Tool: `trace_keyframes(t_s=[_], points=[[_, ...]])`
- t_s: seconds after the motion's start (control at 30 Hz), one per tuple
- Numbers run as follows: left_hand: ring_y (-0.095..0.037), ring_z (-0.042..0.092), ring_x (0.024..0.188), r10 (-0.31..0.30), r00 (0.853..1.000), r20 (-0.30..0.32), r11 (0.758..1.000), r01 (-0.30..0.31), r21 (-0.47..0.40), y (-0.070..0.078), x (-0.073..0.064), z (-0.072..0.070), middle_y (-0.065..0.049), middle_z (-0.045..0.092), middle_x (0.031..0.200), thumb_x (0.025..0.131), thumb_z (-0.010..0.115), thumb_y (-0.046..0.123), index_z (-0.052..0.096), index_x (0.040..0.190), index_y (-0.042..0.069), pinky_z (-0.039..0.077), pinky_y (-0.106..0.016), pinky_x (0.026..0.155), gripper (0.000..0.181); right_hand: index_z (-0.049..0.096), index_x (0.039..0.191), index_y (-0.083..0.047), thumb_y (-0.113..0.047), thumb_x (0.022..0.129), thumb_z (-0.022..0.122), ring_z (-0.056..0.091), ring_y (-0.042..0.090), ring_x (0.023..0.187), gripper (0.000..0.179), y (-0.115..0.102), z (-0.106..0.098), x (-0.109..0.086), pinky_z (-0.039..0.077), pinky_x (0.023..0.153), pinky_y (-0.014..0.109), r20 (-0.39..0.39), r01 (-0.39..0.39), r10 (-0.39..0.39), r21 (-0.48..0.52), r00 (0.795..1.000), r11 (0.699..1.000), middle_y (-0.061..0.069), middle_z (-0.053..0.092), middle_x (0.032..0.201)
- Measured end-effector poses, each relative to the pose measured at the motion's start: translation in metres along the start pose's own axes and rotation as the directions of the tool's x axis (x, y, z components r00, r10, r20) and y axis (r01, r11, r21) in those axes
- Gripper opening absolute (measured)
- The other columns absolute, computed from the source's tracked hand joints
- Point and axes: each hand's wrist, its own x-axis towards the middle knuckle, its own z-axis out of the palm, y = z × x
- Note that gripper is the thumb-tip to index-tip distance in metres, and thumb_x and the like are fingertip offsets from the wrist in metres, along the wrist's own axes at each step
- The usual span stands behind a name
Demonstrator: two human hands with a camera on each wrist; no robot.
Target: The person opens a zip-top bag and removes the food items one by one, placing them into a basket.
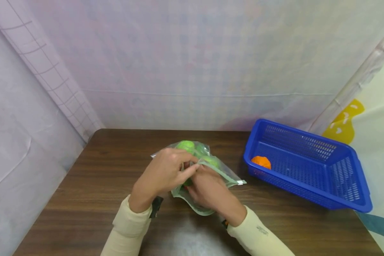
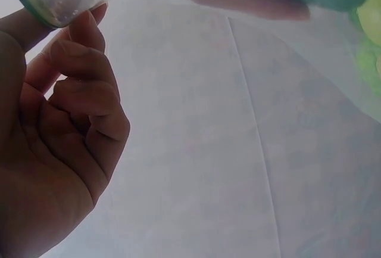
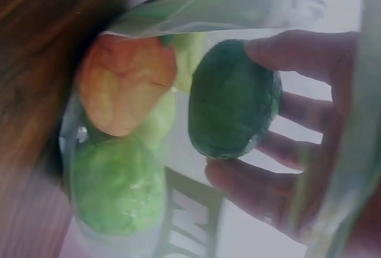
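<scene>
zip bag was held open over the middle of the bench, and a blue basket stood by the bench's right edge. the bag looked light, limp and slick, so its green rim seemed the best hold; fingers of the left hand pinched it there. inside the bag, fingers of the right hand gripped a dark green fruit, which looked firm, smooth and apt to roll, better taken round its middle. a light green fruit and an orange-red fruit lay beyond it. an orange fruit sat in the basket's near left corner.
</scene>
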Motion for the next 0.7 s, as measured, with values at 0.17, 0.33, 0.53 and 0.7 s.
trace_keyframes(t_s=[0.17,0.33,0.53,0.7], points=[[-0.007,0.058,0.059,-0.016,1.0,0.013,1.0,0.016,-0.005,0.001,-0.001,-0.002,0.006,0.069,0.073,0.091,0.073,0.018,0.079,0.091,0.012,0.045,-0.017,0.057,0.008,0.06,0.124,-0.012,-0.034,0.081,0.08,0.064,0.018,0.099,0.052,0.0,-0.014,-0.005,0.057,0.079,0.034,0.062,-0.02,0.017,0.049,0.998,0.999,0.002,0.068,0.108],[-0.004,0.054,0.059,-0.04,0.999,0.019,0.999,0.04,-0.001,0.002,-0.002,-0.003,0.008,0.066,0.071,0.092,0.073,0.019,0.079,0.092,0.013,0.043,-0.018,0.056,0.008,0.06,0.129,-0.012,-0.034,0.08,0.082,0.065,0.022,0.105,0.058,0.001,-0.027,-0.009,0.058,0.082,0.039,0.055,0.001,-0.006,0.091,0.998,0.996,0.004,0.067,0.119],[-0.003,0.053,0.059,-0.043,0.999,0.009,0.999,0.043,0.008,0.002,-0.002,-0.003,0.01,0.065,0.07,0.092,0.073,0.02,0.079,0.09,0.015,0.043,-0.018,0.056,0.008,0.058,0.134,-0.016,-0.037,0.08,0.082,0.066,0.025,0.098,0.063,-0.001,-0.036,-0.014,0.058,0.075,0.041,0.062,0.024,-0.03,0.098,0.998,0.995,0.004,0.067,0.122],[-0.002,0.053,0.059,-0.044,0.999,0.004,0.999,0.044,0.013,0.001,-0.002,-0.003,0.01,0.065,0.07,0.092,0.073,0.021,0.078,0.09,0.015,0.043,-0.018,0.056,0.008,0.055,0.138,-0.017,-0.037,0.079,0.081,0.067,0.027,0.102,0.067,-0.002,-0.043,-0.018,0.058,0.082,0.041,0.038,0.057,-0.061,0.103,0.997,0.993,0.004,0.063,0.132]])
